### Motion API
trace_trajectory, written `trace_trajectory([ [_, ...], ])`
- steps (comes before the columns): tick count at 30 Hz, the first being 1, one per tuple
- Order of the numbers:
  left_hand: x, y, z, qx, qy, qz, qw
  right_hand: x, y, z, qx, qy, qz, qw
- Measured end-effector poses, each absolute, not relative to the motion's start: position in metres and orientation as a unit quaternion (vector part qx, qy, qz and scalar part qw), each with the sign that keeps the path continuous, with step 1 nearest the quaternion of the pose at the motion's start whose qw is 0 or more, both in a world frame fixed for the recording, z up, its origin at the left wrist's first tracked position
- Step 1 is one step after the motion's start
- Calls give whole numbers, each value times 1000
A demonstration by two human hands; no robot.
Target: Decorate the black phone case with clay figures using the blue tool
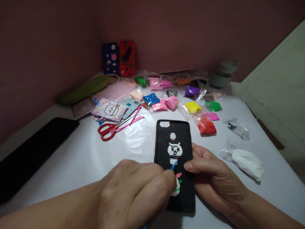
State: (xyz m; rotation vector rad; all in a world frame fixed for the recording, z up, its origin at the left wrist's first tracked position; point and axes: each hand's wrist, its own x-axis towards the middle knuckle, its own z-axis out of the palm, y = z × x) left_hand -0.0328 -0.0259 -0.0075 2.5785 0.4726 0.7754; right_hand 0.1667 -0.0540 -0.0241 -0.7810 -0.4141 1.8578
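A black phone case [183, 136] lies tilted over the table, its back facing up with cutouts near the top. On it is a white clay animal face [174, 150] with black features, above a small white body. Lower down, a second white figure [176, 190] with green and red-striped bits is partly covered by my fingers. My left hand [143, 187] pinches a thin blue modelling tool [174, 163], whose tip touches near the white body. My right hand [212, 175] grips the case's right edge, thumb on top and fingers partly hidden underneath.
Packets of coloured clay, such as red [206, 126] and yellow [193, 107], spread across the back. A white clay bag [249, 163] lies right. Red scissors [107, 131], picture cards [109, 109] and a black slab [35, 152] are left. Two decorated cases [127, 58] lean on the wall.
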Motion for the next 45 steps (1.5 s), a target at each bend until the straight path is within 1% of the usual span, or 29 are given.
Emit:
trace_trajectory([
  [2,-33,-25,-6,940,135,266,167,167,-54,-24,-319,-168,778,514],
  [4,-33,-24,-4,940,154,264,154,168,-54,-25,-313,-165,781,514],
  [10,-35,-24,-4,946,142,246,157,168,-56,-25,-317,-166,780,514],
  [16,-36,-22,-6,945,113,257,167,166,-54,-24,-327,-169,774,515],
  [22,-32,-26,2,937,167,256,170,168,-54,-25,-340,-166,770,514],
  [26,-32,-23,6,918,182,271,227,169,-54,-27,-328,-168,775,513],
  [31,-34,-11,11,863,272,273,328,168,-56,-25,-327,-167,778,509],
  [33,-32,-8,13,839,278,286,370,168,-56,-25,-330,-165,778,509],
  [38,-23,-6,14,699,341,291,557,168,-56,-24,-335,-165,777,508],
  [40,-21,-7,14,655,357,280,604,168,-55,-23,-334,-166,778,506],
  [42,-22,-7,13,648,351,273,618,167,-55,-22,-337,-168,776,507],
  [45,-22,-9,12,675,346,267,594,166,-55,-22,-337,-169,773,510],
])
